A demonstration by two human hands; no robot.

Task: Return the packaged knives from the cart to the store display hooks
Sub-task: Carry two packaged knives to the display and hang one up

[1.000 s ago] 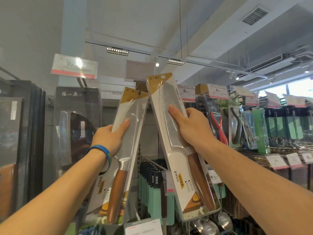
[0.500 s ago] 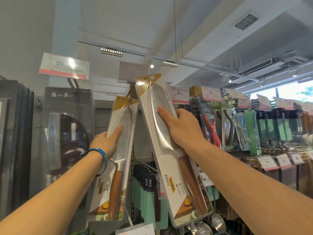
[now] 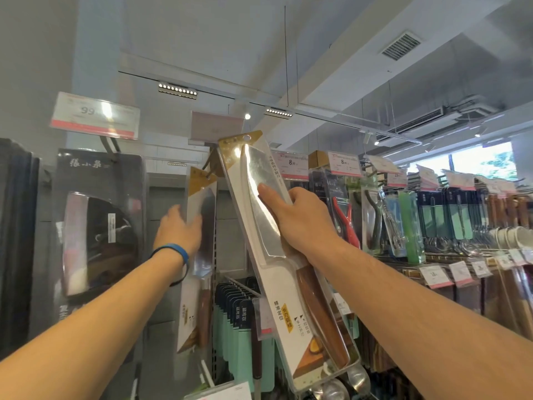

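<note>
two packaged knives raised at the hook rack, one in each hand.
landmark: 99 price tag (image 3: 95,115). left packaged knife (image 3: 202,186) hangs upright, right of and below the tag, its gold top corner up against a display hook (image 3: 212,166); whether the hook passes through the hang hole cannot be told. left hand (image 3: 178,229), blue wristband (image 3: 176,251) on the wrist, lies on that pack's tag-side edge with fingers over the front; it is blurred, so a closed grip cannot be told. right packaged knife (image 3: 277,310) sits further right of the tag, tilted with its gold top and hang hole leaning toward the tag, not on any hook. right hand (image 3: 300,223) grips it mid-blade, index finger straight along the clear front. a black boxed cleaver (image 3: 98,226) hangs directly below the tag.
</note>
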